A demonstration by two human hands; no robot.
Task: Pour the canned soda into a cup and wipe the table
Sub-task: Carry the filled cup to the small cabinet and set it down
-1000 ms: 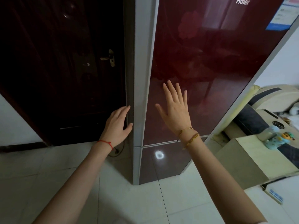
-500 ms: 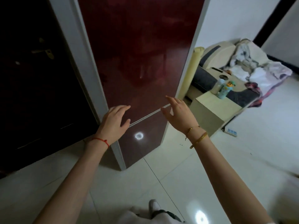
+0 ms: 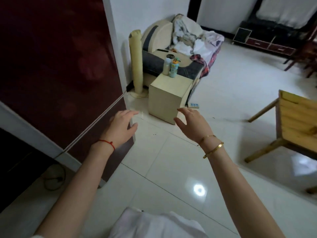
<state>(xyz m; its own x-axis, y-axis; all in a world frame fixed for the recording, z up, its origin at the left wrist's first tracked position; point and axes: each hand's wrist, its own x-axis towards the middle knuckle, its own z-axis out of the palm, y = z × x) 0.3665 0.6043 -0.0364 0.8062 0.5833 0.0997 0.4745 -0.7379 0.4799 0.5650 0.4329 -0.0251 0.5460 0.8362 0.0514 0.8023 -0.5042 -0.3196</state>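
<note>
- Head view: left hand (image 3: 121, 125) held out in front of the dark red fridge (image 3: 56, 69), fingers loosely spread, holding nothing.
- Right hand (image 3: 193, 124) out over the white floor (image 3: 171, 169), fingers relaxed and apart, holding nothing.
- Wooden table (image 3: 298, 121) at right, well apart from both hands.
- No can or cup to be seen.
- Two bottles (image 3: 171, 67) on a beige cabinet (image 3: 167, 98) ahead.

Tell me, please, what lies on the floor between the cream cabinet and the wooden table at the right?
In the head view, mostly bare white tile lies between the cream cabinet and the wooden table; only a small power strip sits there, close by the cabinet's base.
</note>
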